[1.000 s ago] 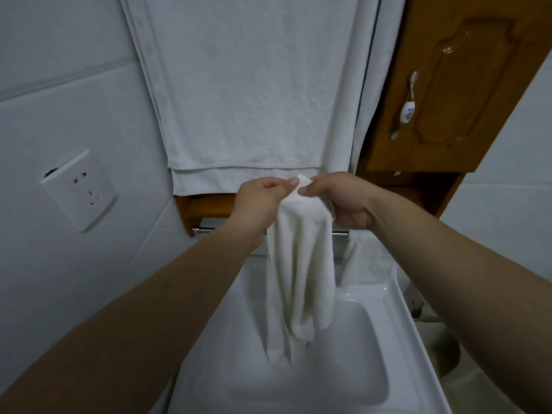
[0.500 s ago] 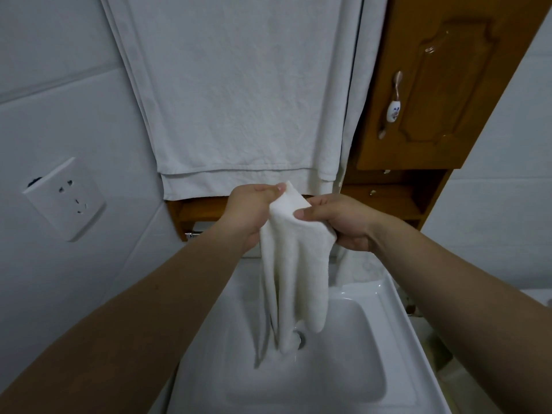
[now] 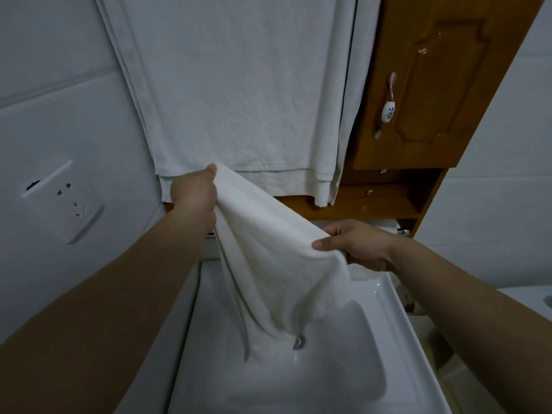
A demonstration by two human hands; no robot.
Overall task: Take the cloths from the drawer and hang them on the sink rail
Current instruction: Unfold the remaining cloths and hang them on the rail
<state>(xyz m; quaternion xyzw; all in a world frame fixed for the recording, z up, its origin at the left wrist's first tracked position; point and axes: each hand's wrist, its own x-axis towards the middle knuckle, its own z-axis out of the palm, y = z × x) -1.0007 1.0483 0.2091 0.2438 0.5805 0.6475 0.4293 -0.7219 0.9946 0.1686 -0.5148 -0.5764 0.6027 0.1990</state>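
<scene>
Both hands are on the cloth [image 3: 274, 264]: the left hand [image 3: 194, 192] pinches its top corner at eleven o'clock and the right hand [image 3: 355, 246] grips the edge at three, stretching the top into a slanting line, presumably to open it for draping. The rest sags over the sink [image 3: 388, 297], its tail near the drain [image 3: 298, 342] at six. The rail [image 3: 404, 232] sits just behind, mostly hidden, with only a chrome end showing. The towel [image 3: 239, 100] hem crowds twelve o'clock, so the way in looks low and forward.
</scene>
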